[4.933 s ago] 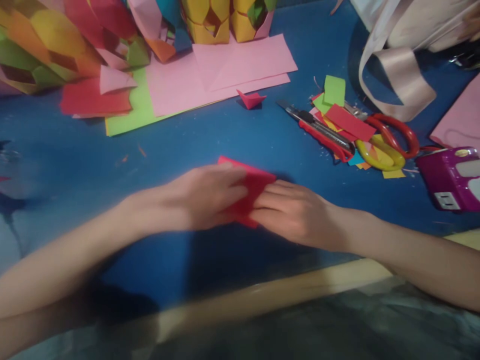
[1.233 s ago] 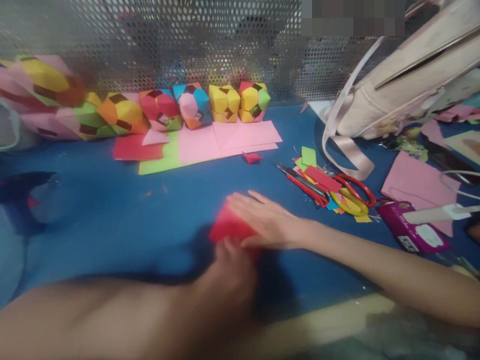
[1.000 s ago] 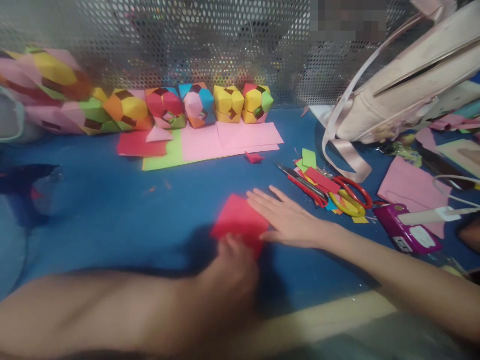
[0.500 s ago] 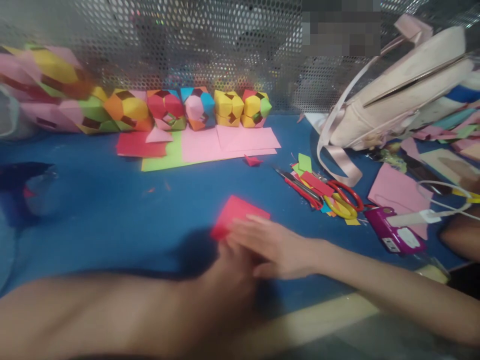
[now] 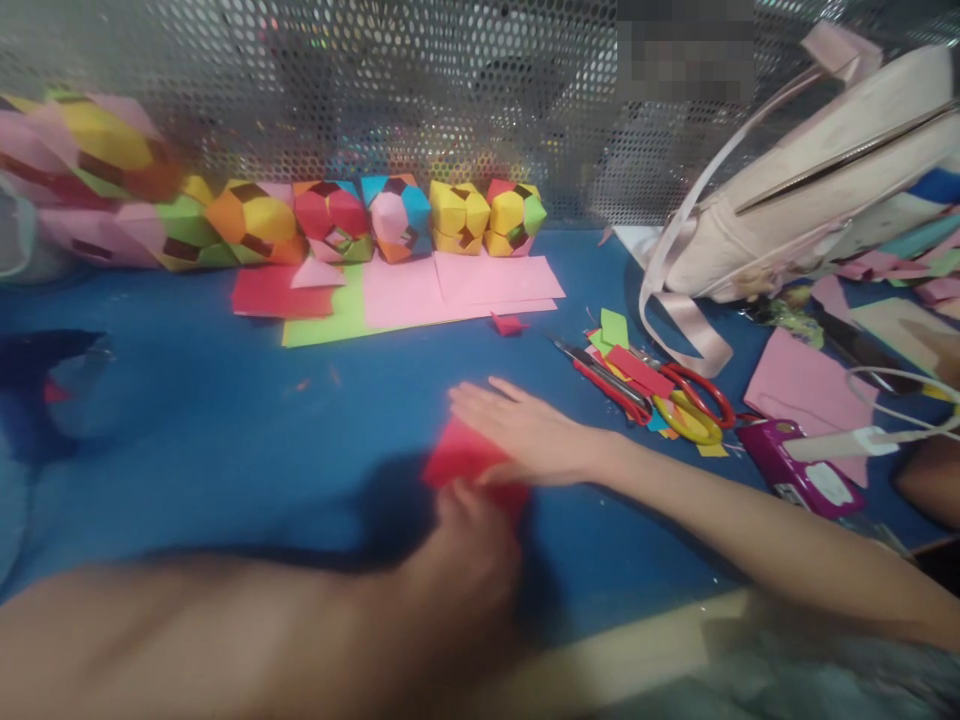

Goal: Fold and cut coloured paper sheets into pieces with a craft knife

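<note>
A piece of red paper point(image 5: 459, 452) lies on the blue table in front of me, partly covered by both hands. My right hand point(image 5: 517, 430) is flat across its far right part, fingers stretched out. At the near edge of the paper, my left hand point(image 5: 474, 535) is curled, its thumb and fingertips gripping the paper; that hand is somewhat blurred. Beyond the paper sits a small folded red paper piece point(image 5: 508, 324). To the right lie scissors with red and yellow handles point(image 5: 686, 415) among small paper scraps point(image 5: 634, 368).
A row of colourful folded paper balls point(image 5: 330, 218) stands along the perforated metal panel point(image 5: 450, 90). Pink sheets point(image 5: 480, 285), a green sheet point(image 5: 322, 328) and red paper point(image 5: 274, 292) lie before them. On the right are a pale bag point(image 5: 810, 180) and a purple device point(image 5: 799, 465) with a cable.
My right hand has moved up and away from my left hand, sliding over the far part of the red paper. My left hand stays at the near edge.
</note>
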The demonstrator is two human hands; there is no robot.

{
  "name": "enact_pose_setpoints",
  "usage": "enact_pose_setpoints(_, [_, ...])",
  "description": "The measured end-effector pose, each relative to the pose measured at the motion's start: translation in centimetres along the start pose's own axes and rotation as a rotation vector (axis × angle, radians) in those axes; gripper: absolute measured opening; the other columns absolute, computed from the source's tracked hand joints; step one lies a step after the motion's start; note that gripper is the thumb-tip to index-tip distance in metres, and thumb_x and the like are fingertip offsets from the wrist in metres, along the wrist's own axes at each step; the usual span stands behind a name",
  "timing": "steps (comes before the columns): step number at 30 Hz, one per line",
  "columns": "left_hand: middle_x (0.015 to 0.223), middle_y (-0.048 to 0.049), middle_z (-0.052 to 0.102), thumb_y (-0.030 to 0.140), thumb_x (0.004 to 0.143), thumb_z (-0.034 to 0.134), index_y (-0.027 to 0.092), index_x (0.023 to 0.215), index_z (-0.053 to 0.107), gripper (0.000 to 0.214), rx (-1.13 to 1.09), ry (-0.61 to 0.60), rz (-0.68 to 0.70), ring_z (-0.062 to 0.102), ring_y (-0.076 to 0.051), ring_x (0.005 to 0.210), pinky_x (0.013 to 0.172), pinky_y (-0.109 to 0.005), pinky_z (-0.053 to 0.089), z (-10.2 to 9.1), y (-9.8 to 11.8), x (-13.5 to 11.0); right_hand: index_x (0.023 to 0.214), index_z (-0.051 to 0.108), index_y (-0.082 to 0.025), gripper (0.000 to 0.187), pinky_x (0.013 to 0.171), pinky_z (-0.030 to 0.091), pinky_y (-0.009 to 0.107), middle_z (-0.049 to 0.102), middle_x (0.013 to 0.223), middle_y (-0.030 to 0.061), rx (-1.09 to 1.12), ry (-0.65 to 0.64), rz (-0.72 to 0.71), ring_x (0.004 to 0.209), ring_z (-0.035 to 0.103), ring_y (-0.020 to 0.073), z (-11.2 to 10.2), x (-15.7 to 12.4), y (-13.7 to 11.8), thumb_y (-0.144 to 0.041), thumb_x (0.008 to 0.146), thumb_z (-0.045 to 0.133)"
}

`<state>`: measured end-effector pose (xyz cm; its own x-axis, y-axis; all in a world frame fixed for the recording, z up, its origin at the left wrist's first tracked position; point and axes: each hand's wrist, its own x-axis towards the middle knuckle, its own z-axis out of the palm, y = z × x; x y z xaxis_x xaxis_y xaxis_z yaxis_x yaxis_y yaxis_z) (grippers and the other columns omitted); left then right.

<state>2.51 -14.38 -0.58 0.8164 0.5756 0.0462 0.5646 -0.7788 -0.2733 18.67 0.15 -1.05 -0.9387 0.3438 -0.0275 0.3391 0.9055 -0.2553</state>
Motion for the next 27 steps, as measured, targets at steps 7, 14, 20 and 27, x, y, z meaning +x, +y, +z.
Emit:
enact_pose_setpoints(7, [0.106,-0.0353,0.065,0.069,0.082,0.045,-0.001,0.106,0.069,0.078,0.012,-0.032,0.009,0.065,-0.048,0.094,0.073,-0.060,0.052,-0.6,-0.4,0.6,0.150,0.026,-0.007,0.082,0.119,0.013,0.053,0.023,0.157,0.0176,-0.083,-0.023,0.130,0.148,0.014,0.0267,-0.1,-4.5,0.5,-0.066,0.093,0.031])
enact_pose_setpoints(14, [0.107,-0.0342,0.065,0.070,0.082,0.045,-0.001,0.109,0.068,0.079,0.007,-0.129,0.030,0.065,-0.047,0.095,0.072,-0.058,0.054,-1.6,-0.8,0.9,0.128,0.058,-0.009,0.047,0.103,0.043,0.049,0.059,0.131,0.0187,-0.070,0.217,0.385,0.122,0.054,0.0308,-0.7,-4.3,-1.9,-0.038,0.099,0.035])
enact_pose_setpoints(20, [0.101,-0.0321,0.067,0.069,0.088,0.036,0.003,0.106,0.067,0.075,-0.010,-0.103,0.007,0.067,-0.045,0.090,0.067,-0.054,0.054,-1.6,-1.2,1.1,0.122,0.059,-0.012,0.037,0.078,0.052,0.038,0.064,0.105,0.0137,0.108,0.217,0.611,0.089,0.064,0.0254,-1.4,-2.6,-3.0,-0.024,0.088,0.050])
enact_pose_setpoints(27, [0.086,-0.0194,0.068,0.063,0.087,0.049,0.009,0.091,0.067,0.057,-0.039,-0.012,0.023,0.066,-0.033,0.079,0.063,-0.044,0.053,-1.4,-1.8,1.4,0.074,0.057,-0.020,0.007,0.060,0.039,0.026,0.057,0.070,-0.0009,0.387,0.303,0.657,0.064,0.053,0.0143,-1.6,-2.6,-2.6,-0.022,0.080,0.059])
